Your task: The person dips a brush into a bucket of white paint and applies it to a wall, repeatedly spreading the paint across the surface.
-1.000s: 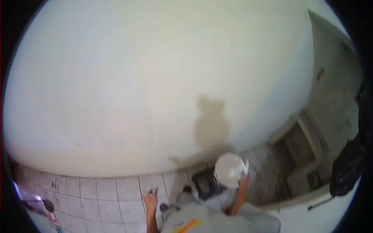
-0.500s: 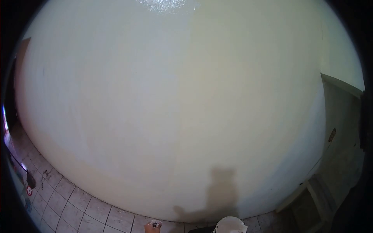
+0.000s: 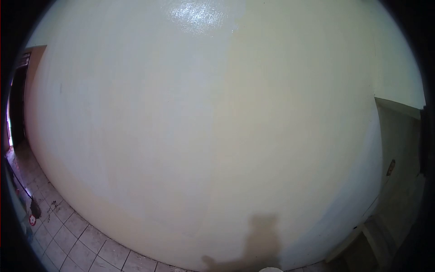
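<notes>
Neither of my hands shows at this moment. At the bottom edge, the top of a white rounded object just enters the view, with the rest of it cut off. Ahead stands a large pale wall, with a bluish-white area on its left and a yellower one on its right. A wet-looking shine lies high on the wall. Low on the wall falls a shadow of a person with one arm held out to the left.
Tiled floor runs along the wall's foot at the left. A doorway opens at the far left, and a dark brush-like thing is near it. On the right are a recess and a low ledge.
The view has tilted up, so the wall and floor sit lower. A hand at the bottom left of centre has left the view, and most of the white rounded object has dropped out.
</notes>
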Motion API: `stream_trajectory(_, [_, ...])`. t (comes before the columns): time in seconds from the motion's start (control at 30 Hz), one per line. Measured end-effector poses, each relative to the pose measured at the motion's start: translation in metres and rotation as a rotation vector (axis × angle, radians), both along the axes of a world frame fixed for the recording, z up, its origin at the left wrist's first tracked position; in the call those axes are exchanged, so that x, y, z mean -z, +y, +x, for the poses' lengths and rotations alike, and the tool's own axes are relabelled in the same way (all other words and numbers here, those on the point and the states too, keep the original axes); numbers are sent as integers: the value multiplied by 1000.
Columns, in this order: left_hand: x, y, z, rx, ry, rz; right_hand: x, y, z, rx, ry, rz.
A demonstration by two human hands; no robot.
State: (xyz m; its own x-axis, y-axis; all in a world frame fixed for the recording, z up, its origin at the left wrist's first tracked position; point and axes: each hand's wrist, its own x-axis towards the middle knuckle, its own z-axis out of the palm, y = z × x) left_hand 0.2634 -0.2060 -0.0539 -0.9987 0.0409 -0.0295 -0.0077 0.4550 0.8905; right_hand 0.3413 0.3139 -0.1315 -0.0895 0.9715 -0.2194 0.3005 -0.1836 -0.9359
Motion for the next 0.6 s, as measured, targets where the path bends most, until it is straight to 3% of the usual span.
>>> stream_trajectory(0.03, [-9, -3, 1, 0, -85, 19, 1, 0, 1, -4, -2, 0])
stream_trajectory(0.13, [13, -5, -7, -17, 36, -138, 5, -2, 7, -7, -8, -2])
stream_trajectory(0.23, [6, -8, -7, -81, -43, 53, 17, -2, 22, -4, 4, 5])
stream_trajectory(0.33, [13, -11, -16, -138, 250, -127, 36, 4, 48, -6, 58, 25])
stream_trajectory(0.4, [15, -14, -14, -144, 174, -96, 49, 13, 64, -38, 92, 6])
stream_trajectory(0.43, [22, -16, -14, -150, 148, -66, 57, 24, 71, -76, 0, -118])
stream_trajectory(0.5, [31, -23, -14, -150, 95, 34, 66, 33, 88, -393, -80, -44])
stream_trajectory(0.57, [30, -24, -11, -165, 20, 190, 8, -3, 72, -99, 72, -301])
stream_trajectory(0.6, [27, -25, -10, -153, -3, 202, 1, -9, 74, -152, 172, -246])
